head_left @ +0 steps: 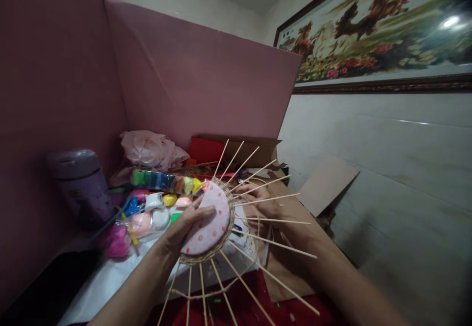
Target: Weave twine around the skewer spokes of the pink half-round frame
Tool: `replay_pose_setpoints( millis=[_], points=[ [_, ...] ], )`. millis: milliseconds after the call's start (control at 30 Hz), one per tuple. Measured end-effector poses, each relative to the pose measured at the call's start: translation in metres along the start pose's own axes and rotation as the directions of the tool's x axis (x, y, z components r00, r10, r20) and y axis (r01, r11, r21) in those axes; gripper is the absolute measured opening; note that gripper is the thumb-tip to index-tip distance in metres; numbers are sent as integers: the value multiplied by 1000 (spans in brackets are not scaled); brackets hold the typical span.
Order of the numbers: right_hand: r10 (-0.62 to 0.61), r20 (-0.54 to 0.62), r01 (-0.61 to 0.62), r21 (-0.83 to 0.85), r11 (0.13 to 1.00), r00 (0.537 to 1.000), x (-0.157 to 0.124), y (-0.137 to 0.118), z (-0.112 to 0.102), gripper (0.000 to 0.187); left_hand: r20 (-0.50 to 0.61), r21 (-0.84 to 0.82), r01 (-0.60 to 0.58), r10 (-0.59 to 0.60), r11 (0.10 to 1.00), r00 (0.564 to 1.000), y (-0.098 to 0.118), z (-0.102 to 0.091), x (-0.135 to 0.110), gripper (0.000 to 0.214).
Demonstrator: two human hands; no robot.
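My left hand [191,220] grips a half-round woven piece [217,213], its thumb lying on the white fabric with small red flowers. A braided cord border runs round the curved edge, and thin wooden sticks [275,241] fan out from it. Behind the upper right sticks is my right hand [258,200], its fingers bent close to the woven edge and partly hidden. Those fingers appear closed on a strand of twine [224,289], which loops down and passes across the lower sticks.
Bags of coloured clay [158,181] lie on the table beyond my left hand. A purple tumbler [79,183] stands at the left. Crumpled pink fabric [151,149], a red sheet [206,150] and cardboard [287,262] are around the work. Pink panels [199,75] rise behind.
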State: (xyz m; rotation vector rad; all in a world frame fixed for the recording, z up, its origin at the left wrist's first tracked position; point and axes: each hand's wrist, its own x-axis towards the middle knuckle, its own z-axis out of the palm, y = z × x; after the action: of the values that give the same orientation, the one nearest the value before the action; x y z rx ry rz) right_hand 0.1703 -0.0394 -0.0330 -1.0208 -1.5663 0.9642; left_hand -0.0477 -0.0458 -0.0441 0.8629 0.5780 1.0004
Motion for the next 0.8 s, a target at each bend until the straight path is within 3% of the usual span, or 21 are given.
replay_pose_setpoints(
  millis=[100,200,267,333,467,600,700,800],
  points=[
    [48,-157,-69,-129,989,986,24,13,-38,20,-11,4,-30,30,1000,999,2,-3,1,46],
    [42,-263,-125,-308,943,964,27,29,-85,25,-60,-8,-30,29,1000,998,4,-4,1,37],
    [81,-260,-191,-434,881,962,16,40,-110,26,-100,-18,-8,7,1000,995,5,-6,2,30],
    [189,-174,-252,-507,824,967,2,52,-125,27,-126,-23,-2,-1,1000,992,6,-7,2,26],
    [332,-140,-344,-620,705,933,-21,74,-124,41,-138,-13,-16,14,1000,990,7,-11,4,25],
    [298,-182,-332,-725,603,937,-26,85,-111,49,-164,-15,2,-5,1000,986,8,-13,4,24],
    [257,-106,-259,-677,689,961,-23,79,-107,39,-167,-7,12,-13,1000,986,9,-13,4,23],
    [310,16,-264,-483,835,951,-22,63,-106,35,-159,-2,6,-6,1000,987,9,-13,4,23]
  ],
)
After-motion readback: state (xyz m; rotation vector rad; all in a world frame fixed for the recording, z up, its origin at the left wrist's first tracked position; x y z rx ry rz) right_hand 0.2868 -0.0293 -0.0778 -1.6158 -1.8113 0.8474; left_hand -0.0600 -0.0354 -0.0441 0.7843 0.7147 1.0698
